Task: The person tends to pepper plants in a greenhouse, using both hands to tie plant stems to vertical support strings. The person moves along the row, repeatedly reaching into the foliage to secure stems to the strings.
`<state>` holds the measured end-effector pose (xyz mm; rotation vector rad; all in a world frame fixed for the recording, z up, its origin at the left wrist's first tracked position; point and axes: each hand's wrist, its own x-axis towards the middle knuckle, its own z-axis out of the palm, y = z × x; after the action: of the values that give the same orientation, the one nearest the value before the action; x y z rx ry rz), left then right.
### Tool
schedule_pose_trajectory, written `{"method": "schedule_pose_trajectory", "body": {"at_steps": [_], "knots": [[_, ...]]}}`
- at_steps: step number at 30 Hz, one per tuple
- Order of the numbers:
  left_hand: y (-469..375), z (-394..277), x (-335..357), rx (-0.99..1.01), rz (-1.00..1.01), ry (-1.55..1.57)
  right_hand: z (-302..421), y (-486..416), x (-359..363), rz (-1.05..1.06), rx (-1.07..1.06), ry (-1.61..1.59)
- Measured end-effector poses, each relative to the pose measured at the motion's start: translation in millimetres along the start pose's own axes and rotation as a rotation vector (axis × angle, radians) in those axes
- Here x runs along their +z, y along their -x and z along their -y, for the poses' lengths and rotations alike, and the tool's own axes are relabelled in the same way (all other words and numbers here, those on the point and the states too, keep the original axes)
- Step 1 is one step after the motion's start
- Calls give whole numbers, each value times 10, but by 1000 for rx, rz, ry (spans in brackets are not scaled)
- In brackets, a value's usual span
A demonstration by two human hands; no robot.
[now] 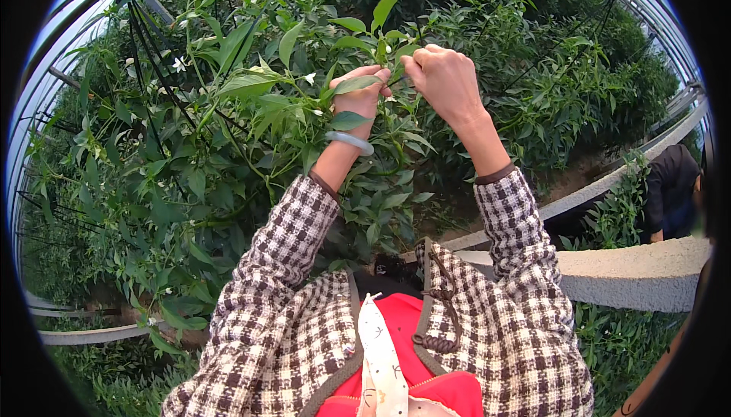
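Note:
In front of me stands a pepper plant (257, 103) with green leaves and small white flowers. My left hand (357, 100) is closed at an upright pepper stem (381, 51), its thumb and fingertips pinched together; leaves lie across its back. A pale bangle (349, 141) circles that wrist. Just to the right, my right hand (448, 83) is curled, thumb against bent fingers, around a thin dark cord (420, 31) that shows above it. A short dark stretch spans the gap between both hands. What exactly sits inside each pinch is mostly hidden.
Dark support cords (151, 57) run down through the foliage on the left. Pale concrete beams (634, 265) curve past on the right. Beyond one, a person in dark clothing (671, 188) bends over. Greenhouse framing (645, 3) arches along the rim.

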<state>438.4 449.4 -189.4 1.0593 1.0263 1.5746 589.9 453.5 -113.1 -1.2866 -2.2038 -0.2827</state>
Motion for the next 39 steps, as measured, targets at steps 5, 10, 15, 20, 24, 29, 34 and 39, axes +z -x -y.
{"method": "schedule_pose_trajectory", "body": {"at_steps": [5,10,15,20,24,29,34,39], "knots": [[-27,-78,-44,-28,14,-44,-145,179,135,370,-14,-516],[1,-48,-45,-177,41,201,-18,368,438,436,736,-2051],[19,-24,-4,-123,19,190,184,455,803,23,1144,-2617],[75,-45,29,-44,-64,6,357,354,732,-215,1306,-2164],[88,-46,-28,-27,-28,-2,377,321,618,-125,1198,-1906],[43,-21,-216,32,169,-36,233,377,621,-32,1065,-1770],[42,-18,-303,-108,185,-121,244,411,681,-170,909,-1715],[50,-39,-307,-43,191,-119,182,400,676,-18,958,-1691]]}}
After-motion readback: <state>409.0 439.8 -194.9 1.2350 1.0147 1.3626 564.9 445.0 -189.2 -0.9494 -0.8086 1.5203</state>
